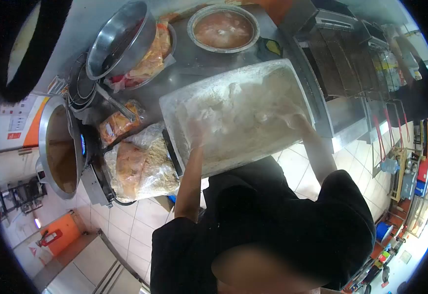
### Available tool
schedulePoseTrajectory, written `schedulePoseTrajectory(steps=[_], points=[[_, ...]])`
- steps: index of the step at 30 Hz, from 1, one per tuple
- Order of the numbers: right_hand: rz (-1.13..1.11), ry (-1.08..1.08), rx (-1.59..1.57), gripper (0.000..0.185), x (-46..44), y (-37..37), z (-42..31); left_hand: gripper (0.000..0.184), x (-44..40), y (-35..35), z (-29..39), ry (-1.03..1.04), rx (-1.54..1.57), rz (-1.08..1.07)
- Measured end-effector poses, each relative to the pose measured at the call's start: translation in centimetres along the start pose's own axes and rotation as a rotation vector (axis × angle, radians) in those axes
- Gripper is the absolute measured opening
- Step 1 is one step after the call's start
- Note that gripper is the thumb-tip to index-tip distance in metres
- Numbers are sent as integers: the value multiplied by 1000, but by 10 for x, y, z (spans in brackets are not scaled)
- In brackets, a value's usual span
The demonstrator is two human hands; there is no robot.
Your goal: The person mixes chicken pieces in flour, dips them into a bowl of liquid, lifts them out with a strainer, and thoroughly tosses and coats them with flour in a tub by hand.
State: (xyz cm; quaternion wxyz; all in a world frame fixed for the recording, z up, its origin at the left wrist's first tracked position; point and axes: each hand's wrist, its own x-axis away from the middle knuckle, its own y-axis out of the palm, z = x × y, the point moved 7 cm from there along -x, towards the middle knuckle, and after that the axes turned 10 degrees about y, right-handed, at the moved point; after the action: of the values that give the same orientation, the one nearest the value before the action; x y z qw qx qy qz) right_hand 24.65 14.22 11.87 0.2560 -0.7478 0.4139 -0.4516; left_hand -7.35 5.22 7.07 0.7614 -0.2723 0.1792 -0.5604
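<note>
A large pale rectangular tub (233, 159) holds white flour-like powder (246, 117) with lumps in it. My left hand (197, 131) is over the left part of the powder, blurred and dusted white, its fingers not clear. Over the right side of the tub is my right hand (292, 117), also whitened and blurred, with its fingers hard to make out. Whether either hand holds anything is hidden by powder and blur.
Behind the tub stands a round pan of reddish liquid (223, 30). Left are a steel bowl (120, 41), bagged food (140, 164) and a pot of brown liquid (61, 147). Wire baskets (341, 61) are at right, with another person's arm (410, 51) beyond.
</note>
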Motion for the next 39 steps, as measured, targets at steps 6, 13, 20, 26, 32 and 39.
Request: schedulePoseTrajectory(steps=[6, 13, 20, 26, 32, 39], points=[[-249, 112, 362, 49, -33, 48, 5, 37, -3, -14, 37, 299, -45, 59], [206, -131, 29, 37, -75, 57, 53, 25, -3, -8, 62, 446, -90, 108], [-196, -61, -282, 52, 17, -11, -105, 25, -13, 36, 122, 312, 258, 16], [208, -185, 12, 40, -91, 93, 6, 29, -1, 12, 157, 534, 204, -71], [92, 33, -111, 21, -44, -54, -88, 27, -20, 15, 39, 135, -167, -148], [342, -335, 39, 15, -97, -191, -206, 35, 4, 66, -5, -3, -537, -335]])
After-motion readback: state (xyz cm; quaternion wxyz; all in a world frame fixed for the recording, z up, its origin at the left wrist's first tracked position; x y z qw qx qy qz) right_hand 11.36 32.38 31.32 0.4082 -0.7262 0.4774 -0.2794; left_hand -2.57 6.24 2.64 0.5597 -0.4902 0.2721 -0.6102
